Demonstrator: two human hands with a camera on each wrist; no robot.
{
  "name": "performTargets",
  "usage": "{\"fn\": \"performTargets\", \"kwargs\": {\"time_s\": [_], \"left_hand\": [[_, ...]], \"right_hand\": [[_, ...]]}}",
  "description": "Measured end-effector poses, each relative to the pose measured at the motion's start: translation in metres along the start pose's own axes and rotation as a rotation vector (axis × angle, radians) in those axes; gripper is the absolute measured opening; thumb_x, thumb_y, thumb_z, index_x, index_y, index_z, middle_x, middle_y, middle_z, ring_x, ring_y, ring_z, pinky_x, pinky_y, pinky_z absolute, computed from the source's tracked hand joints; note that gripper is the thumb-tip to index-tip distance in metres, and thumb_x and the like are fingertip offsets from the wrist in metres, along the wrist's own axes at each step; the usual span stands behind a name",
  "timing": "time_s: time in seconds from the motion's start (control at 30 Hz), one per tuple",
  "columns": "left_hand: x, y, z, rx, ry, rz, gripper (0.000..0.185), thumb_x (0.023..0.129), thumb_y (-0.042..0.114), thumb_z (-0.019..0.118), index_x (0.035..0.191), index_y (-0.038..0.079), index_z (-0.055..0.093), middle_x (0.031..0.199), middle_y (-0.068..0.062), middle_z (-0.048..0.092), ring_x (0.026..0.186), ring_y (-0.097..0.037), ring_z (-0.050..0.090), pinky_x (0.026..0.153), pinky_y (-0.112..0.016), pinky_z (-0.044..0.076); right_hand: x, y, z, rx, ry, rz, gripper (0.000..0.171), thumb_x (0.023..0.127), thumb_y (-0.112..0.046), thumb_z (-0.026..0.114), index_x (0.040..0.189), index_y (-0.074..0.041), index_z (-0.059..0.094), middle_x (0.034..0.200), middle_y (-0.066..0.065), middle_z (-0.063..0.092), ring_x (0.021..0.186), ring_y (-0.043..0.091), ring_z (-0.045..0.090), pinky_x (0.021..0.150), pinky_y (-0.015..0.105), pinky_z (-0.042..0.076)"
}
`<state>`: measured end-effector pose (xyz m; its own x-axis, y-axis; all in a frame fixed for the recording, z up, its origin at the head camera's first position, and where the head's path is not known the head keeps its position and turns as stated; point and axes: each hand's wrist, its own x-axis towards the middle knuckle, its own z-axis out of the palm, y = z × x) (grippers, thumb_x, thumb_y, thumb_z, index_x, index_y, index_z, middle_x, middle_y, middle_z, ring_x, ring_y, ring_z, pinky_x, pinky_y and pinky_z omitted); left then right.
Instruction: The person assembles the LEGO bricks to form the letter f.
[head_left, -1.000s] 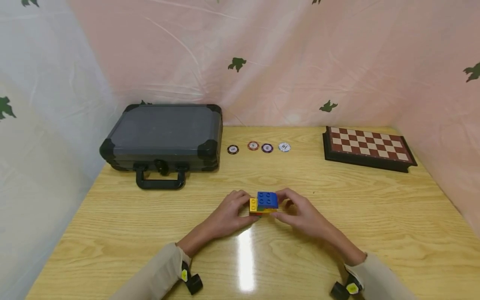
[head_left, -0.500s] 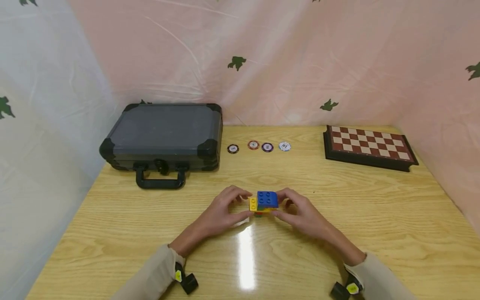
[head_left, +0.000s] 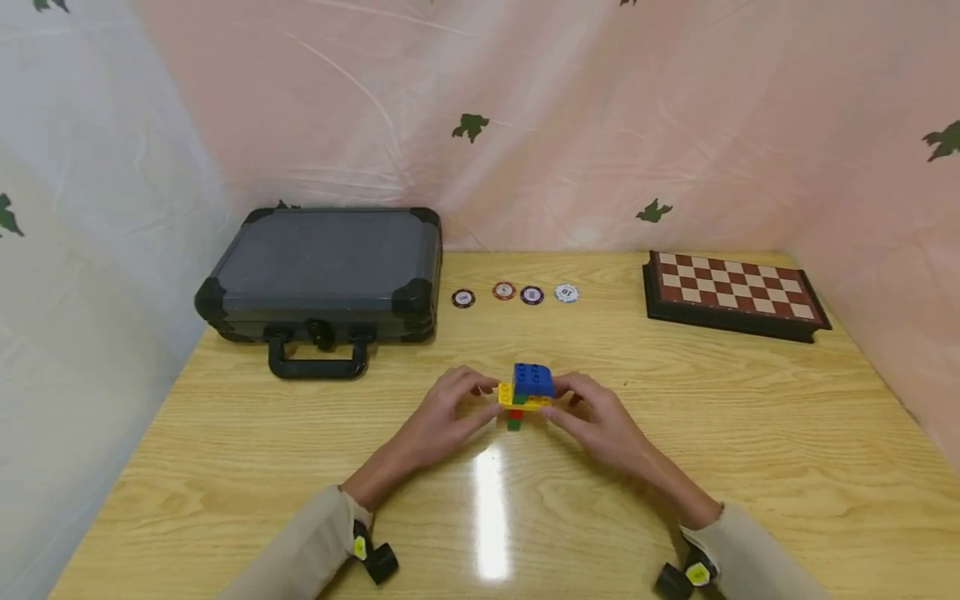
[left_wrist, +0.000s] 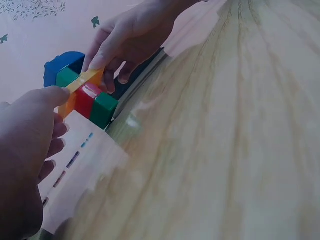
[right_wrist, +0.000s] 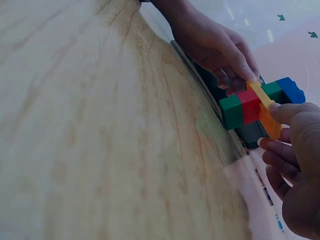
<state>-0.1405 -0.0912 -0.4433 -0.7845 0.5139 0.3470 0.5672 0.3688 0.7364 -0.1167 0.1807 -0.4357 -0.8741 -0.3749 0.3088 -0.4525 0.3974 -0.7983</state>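
A small stack of toy bricks (head_left: 525, 392) is held just above the wooden table (head_left: 750, 433) at its middle. It has a blue brick on top, a flat yellow plate under it, then red and green bricks below. My left hand (head_left: 442, 412) pinches the yellow plate's left end, and my right hand (head_left: 596, 412) pinches its right end. In the left wrist view the brick stack (left_wrist: 87, 95) sits between my thumb and the other hand's fingers. The right wrist view shows the same brick stack (right_wrist: 255, 102) clear of the tabletop.
A dark grey carrying case (head_left: 322, 271) lies at the back left. Several poker chips (head_left: 513, 294) sit in a row behind the hands. A folded chessboard (head_left: 731, 292) rests at the back right. Pale sheeting (head_left: 525, 108) walls in the table's back and sides.
Both hands have lifted the brick stack off the table and moved it slightly away from me; the red and green bricks underneath now show.
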Motion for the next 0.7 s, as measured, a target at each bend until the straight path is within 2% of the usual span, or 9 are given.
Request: {"fn": "performTargets", "kwargs": {"time_s": [0.1, 0.23, 0.33, 0.6, 0.7], "left_hand": [[0.003, 0.001, 0.002, 0.013, 0.020, -0.013, 0.028, 0.100, 0.023, 0.071, 0.124, 0.007, 0.069, 0.116, -0.002, 0.064, 0.109, -0.017, 0.057, 0.094, -0.041, 0.049], [0.009, 0.000, 0.006, 0.031, 0.046, -0.038, 0.025, 0.103, 0.024, 0.068, 0.121, 0.007, 0.070, 0.115, -0.003, 0.065, 0.107, -0.019, 0.057, 0.092, -0.043, 0.048], [0.014, -0.001, 0.008, 0.036, 0.055, -0.069, 0.025, 0.104, 0.026, 0.065, 0.121, 0.008, 0.070, 0.114, -0.003, 0.065, 0.105, -0.019, 0.056, 0.093, -0.043, 0.046], [0.027, -0.006, 0.011, 0.045, 0.078, -0.143, 0.028, 0.105, 0.031, 0.063, 0.119, 0.008, 0.073, 0.111, -0.001, 0.067, 0.107, -0.021, 0.054, 0.100, -0.051, 0.036], [0.030, -0.007, 0.013, 0.024, 0.081, -0.167, 0.029, 0.105, 0.033, 0.063, 0.118, 0.009, 0.073, 0.110, -0.001, 0.067, 0.106, -0.020, 0.055, 0.099, -0.049, 0.038]], "right_hand": [[0.002, -0.001, 0.001, -0.032, 0.034, -0.001, 0.021, 0.097, -0.003, 0.071, 0.118, -0.004, 0.071, 0.107, 0.002, 0.070, 0.097, 0.019, 0.063, 0.082, 0.034, 0.054], [0.006, -0.001, 0.000, -0.063, 0.055, 0.048, 0.017, 0.101, -0.007, 0.068, 0.117, -0.004, 0.073, 0.108, 0.003, 0.070, 0.098, 0.019, 0.063, 0.083, 0.033, 0.055], [0.010, 0.002, 0.000, -0.072, 0.059, 0.089, 0.019, 0.103, -0.011, 0.066, 0.119, -0.003, 0.073, 0.109, 0.004, 0.069, 0.098, 0.020, 0.063, 0.083, 0.034, 0.055], [0.021, 0.008, -0.001, -0.082, 0.061, 0.120, 0.024, 0.104, -0.014, 0.064, 0.122, 0.001, 0.071, 0.111, 0.009, 0.069, 0.097, 0.021, 0.063, 0.083, 0.035, 0.054], [0.024, 0.010, -0.002, -0.069, 0.060, 0.162, 0.027, 0.105, -0.016, 0.063, 0.124, 0.001, 0.070, 0.111, 0.009, 0.069, 0.095, 0.022, 0.062, 0.083, 0.035, 0.053]]}}
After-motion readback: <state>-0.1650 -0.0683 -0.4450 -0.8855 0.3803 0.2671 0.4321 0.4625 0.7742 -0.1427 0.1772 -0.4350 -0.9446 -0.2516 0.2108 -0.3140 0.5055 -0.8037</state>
